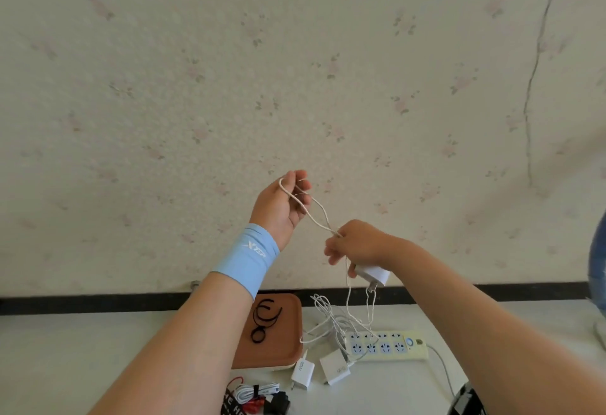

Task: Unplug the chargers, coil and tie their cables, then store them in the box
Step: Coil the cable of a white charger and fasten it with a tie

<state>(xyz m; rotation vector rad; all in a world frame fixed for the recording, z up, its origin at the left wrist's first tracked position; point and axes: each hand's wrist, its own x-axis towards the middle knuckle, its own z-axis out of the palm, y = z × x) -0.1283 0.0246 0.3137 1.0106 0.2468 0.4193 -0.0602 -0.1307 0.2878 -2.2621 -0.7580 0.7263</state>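
cable (316, 214): stretching between both hands, well above the bench (98, 349), its tail hanging down towards the power strip (416, 354).
left hand (282, 204): fingers curling round a loop of the cable, raised before the wall.
right hand (357, 244): fingers gripping a white charger (373, 275) and pinching the cable just above it.
box (282, 349): sitting near the bench's back edge, black ties (265, 319) lying on its brown lid.
loose chargers (334, 370): lying between the box and the power strip, towards the near edge.
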